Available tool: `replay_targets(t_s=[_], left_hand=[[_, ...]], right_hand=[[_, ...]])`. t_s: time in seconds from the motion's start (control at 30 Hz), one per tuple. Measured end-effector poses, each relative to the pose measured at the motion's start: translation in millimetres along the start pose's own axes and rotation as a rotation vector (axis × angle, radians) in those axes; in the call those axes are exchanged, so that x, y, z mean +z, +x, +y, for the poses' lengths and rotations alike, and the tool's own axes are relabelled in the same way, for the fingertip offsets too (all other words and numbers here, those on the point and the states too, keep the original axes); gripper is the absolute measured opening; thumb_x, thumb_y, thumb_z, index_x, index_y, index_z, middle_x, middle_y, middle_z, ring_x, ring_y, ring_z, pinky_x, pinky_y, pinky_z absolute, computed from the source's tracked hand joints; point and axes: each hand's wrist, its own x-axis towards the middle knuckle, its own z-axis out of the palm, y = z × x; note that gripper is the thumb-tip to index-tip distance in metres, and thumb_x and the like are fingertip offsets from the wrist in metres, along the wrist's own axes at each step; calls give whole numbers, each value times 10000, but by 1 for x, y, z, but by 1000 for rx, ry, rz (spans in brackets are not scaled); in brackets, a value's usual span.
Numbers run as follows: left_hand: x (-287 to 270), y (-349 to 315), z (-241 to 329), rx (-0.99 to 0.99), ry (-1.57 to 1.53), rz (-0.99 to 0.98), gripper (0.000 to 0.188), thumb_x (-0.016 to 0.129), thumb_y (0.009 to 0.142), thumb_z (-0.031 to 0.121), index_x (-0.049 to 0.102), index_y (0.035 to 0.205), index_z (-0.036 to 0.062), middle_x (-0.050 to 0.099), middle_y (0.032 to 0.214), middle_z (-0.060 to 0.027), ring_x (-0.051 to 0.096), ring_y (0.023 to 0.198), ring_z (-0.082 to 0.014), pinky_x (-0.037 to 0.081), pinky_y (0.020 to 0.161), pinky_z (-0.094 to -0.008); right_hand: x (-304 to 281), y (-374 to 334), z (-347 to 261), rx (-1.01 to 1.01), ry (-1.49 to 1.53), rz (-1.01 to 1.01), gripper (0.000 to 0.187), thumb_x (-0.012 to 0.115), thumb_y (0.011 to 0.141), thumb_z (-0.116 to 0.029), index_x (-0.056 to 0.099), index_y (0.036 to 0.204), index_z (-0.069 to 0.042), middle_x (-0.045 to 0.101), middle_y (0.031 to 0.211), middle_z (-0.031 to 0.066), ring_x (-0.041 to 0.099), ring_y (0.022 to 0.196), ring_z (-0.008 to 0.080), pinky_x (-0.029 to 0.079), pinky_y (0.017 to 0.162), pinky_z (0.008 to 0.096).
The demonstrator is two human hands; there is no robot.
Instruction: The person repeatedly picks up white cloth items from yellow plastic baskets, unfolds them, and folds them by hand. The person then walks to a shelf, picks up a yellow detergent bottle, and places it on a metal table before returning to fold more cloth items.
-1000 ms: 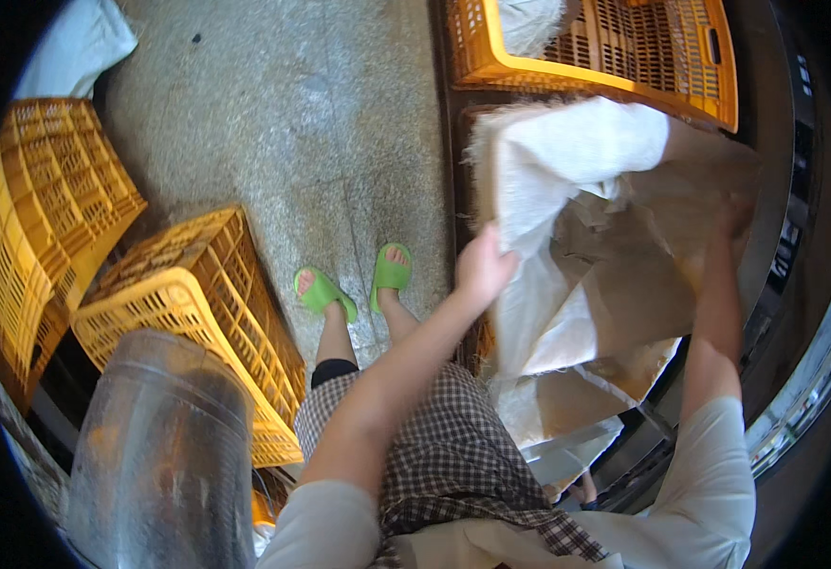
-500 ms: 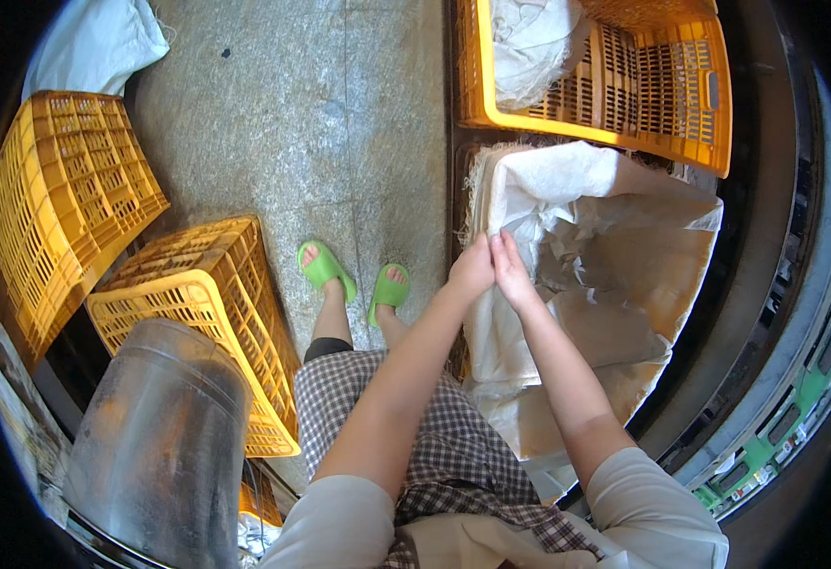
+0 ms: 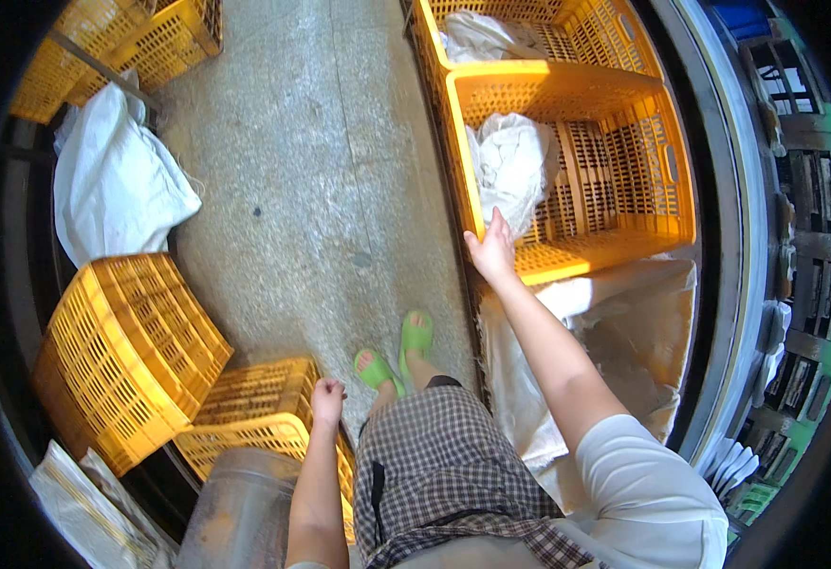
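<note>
My right hand [image 3: 494, 252] is at the near left corner of a yellow plastic crate [image 3: 615, 248]. Its thumb and fingers are spread apart by the crate's rim, and I cannot tell whether they touch it. Inside that crate lies a bunched white cloth sack [image 3: 510, 166]. Closer to me stands a container lined with whitish sacking [image 3: 615, 337], under my right forearm. My left hand [image 3: 328, 400] hangs at my left side with curled fingers, and nothing shows in it. It is nearest to a low yellow crate [image 3: 245, 431].
Another yellow crate [image 3: 581, 38] stands beyond, also with white cloth inside. At left are a tilted yellow crate [image 3: 136, 346], a white sack [image 3: 117, 180] and a grey metal drum [image 3: 240, 507]. Concrete floor [image 3: 283, 123] runs between the rows. Dark metal rails edge the right side.
I have moved forward along the crates. Both hands have let go of the lined container's sacking edge. My right hand has gone to the yellow crate; my left has dropped to my side.
</note>
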Motion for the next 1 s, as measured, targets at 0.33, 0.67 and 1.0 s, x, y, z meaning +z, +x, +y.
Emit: replay_targets(t_s=[0.33, 0.67, 1.0], left_hand=[[-4, 46, 97, 85, 24, -72, 46, 533, 887, 75, 541, 917, 42, 592, 767, -30, 568, 661, -128, 465, 594, -264], [202, 48, 324, 529, -191, -356, 463, 642, 864, 180, 453, 1245, -2, 589, 1085, -137, 567, 1003, -202, 455, 875, -316], [124, 154, 339, 273, -346, 113, 198, 659, 875, 145, 564, 992, 16, 592, 834, -14, 508, 698, -80, 438, 635, -234]], right_hand=[[-15, 55, 14, 38, -186, -75, 374, 595, 837, -207, 474, 1177, -110, 628, 728, 203, 622, 690, 401, 483, 614, 500], [-36, 32, -29, -33, -4, -286, 415, 642, 786, -213, 521, 1153, -62, 637, 808, 200, 620, 734, 395, 489, 638, 479], [57, 111, -28, 191, 239, -318, 561, 647, 840, -239, 452, 1277, 54, 522, 1242, 212, 524, 1136, 326, 439, 933, 388]])
